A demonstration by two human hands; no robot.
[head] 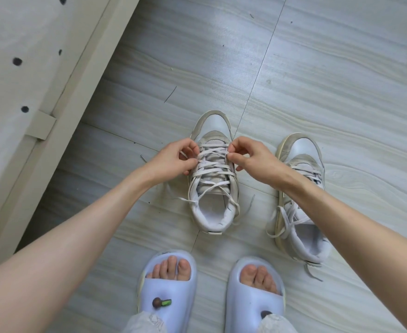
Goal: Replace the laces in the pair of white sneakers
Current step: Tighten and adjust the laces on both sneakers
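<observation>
Two pale lilac foam slides point(167, 294), each decorated with a small charm, are worn on the feet at the bottom edge of the view, with grey trouser hems seen just above them. Beyond the slides, a worn white and grey lace-up sneaker point(213, 174) is stood upright on the pale grey wood-grain floor point(317, 80), its toe pointed away from the person. Its flat off-white lace point(213, 168) is threaded in loose crossings, and both ends are trailed onto the floor beside the collar. The left hand point(173, 156) is curled at the shoe's left edge, with a strand of the lace pinched between thumb and fingertips near the upper eyelets. The right hand point(250, 155) is curled at the opposite edge, and a crossing of the same lace is pinched there in like manner. A second matching sneaker point(301, 200) is set just to the right, partly hidden by the right forearm, its lace loosened and spilled over the side. A cream panel with black dots point(17, 80) is seen at the upper left.
</observation>
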